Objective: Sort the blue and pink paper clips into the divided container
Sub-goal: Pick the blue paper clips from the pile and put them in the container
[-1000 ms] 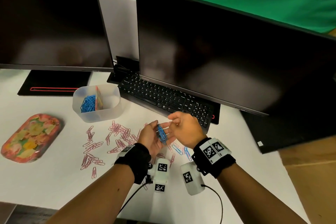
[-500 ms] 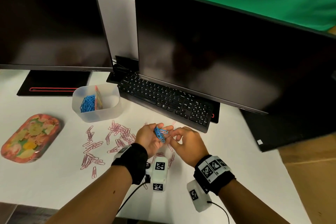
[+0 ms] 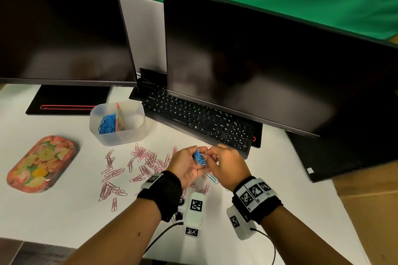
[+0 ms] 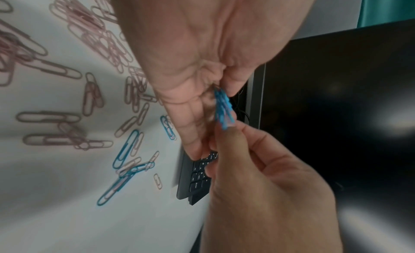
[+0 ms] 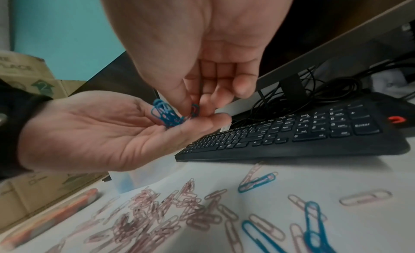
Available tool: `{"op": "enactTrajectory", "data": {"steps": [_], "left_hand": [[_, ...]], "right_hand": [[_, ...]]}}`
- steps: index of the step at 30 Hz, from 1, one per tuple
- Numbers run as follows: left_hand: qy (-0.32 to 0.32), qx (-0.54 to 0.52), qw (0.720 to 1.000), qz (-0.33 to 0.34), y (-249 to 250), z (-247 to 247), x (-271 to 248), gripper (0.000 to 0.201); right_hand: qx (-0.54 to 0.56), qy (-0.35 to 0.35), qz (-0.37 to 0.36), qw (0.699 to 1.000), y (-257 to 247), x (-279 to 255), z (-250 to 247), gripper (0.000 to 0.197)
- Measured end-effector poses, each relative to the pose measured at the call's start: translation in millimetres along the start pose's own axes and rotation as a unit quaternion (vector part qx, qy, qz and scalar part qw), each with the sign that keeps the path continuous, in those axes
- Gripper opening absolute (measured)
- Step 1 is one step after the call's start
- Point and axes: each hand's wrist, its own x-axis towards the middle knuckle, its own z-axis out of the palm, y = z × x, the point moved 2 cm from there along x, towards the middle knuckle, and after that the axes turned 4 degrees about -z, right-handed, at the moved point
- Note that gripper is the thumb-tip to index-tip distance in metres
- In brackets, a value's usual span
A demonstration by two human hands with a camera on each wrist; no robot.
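My left hand (image 3: 197,157) is palm up above the table and holds a small bunch of blue paper clips (image 3: 199,158) between thumb and fingers. My right hand (image 3: 212,156) is right beside it, its thumb and forefinger pinching one clip (image 5: 194,110) at the edge of that bunch (image 5: 166,114). The translucent divided container (image 3: 137,131) stands to the far left; blue clips (image 3: 106,123) lie in its left compartment. Several pink clips (image 3: 142,161) are scattered on the white table, and a few loose blue clips (image 5: 314,226) lie under my hands.
A black keyboard (image 3: 200,118) lies just beyond my hands, under the right monitor (image 3: 269,66). A second monitor (image 3: 60,23) stands at the left. A floral tray (image 3: 41,162) sits near the table's left edge. A cardboard box (image 5: 33,82) shows behind my left wrist.
My right hand dipped toward the table half a second ago and has come back up to the bunch. The left hand kept holding the blue clips in nearly the same place.
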Motion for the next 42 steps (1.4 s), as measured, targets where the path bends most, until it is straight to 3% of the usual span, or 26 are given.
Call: {"op": "enactTrajectory", "data": {"steps": [5, 9, 15, 18, 23, 28, 30, 31, 34, 36, 37, 39, 42], "left_hand": [[-0.009, -0.005, 1.0, 0.016, 0.7, 4.2, -2.6, 0.024], [-0.003, 0.013, 1.0, 0.016, -3.1, 6.3, -2.0, 0.02], [0.046, -0.004, 0.999, 0.021, -0.5, -2.4, 0.7, 0.019], [0.107, 0.007, 0.992, 0.063, 10.9, -19.3, 4.9, 0.02], [0.153, 0.122, 0.976, 0.091, 23.0, -33.7, 15.0, 0.035], [0.139, 0.252, 0.955, 0.073, 17.2, -23.5, 23.1, 0.021], [0.132, 0.389, 0.906, 0.105, 9.2, -18.1, 26.7, 0.015], [0.124, 0.469, 0.864, 0.133, 3.6, -15.0, 28.7, 0.015], [0.074, 0.685, 0.703, 0.18, -16.9, -10.9, 35.0, 0.012], [0.049, 0.784, 0.587, 0.194, -26.7, -10.1, 40.3, 0.018], [0.041, 0.814, 0.544, 0.199, -28.8, -9.9, 42.5, 0.021], [0.033, 0.847, 0.49, 0.204, -30.9, -9.1, 45.6, 0.022], [0.029, 0.866, 0.453, 0.208, -29.9, -7.9, 46.4, 0.018]], "right_hand": [[-0.048, -0.008, -0.001, 0.999, 0.8, -0.9, -0.1, 0.013], [0.131, 0.014, 0.102, 0.986, 9.8, 2.0, 6.0, 0.011], [0.348, 0.053, 0.199, 0.915, 12.7, 2.8, 2.6, 0.012], [0.315, 0.067, 0.215, 0.922, 25.4, -7.1, 10.9, 0.015], [0.217, -0.037, 0.202, 0.954, 31.8, -35.2, 49.1, 0.024], [0.093, 0.013, 0.25, 0.964, 64.8, -47.2, 36.8, 0.015], [0.06, 0.017, 0.284, 0.957, 82.2, -56.0, 29.9, 0.016], [0.055, 0.013, 0.293, 0.955, 87.6, -60.3, 28.5, 0.014], [0.036, -0.019, 0.271, 0.962, 87.9, -68.7, 33.6, 0.007], [0.013, -0.042, 0.251, 0.967, 81.8, -69.3, 38.8, 0.017], [0.005, -0.049, 0.246, 0.968, 79.2, -68.4, 40.9, 0.022], [-0.016, -0.064, 0.242, 0.968, 75.9, -64.5, 44.5, 0.025], [-0.024, -0.082, 0.262, 0.961, 76.9, -55.6, 46.3, 0.021]]}}
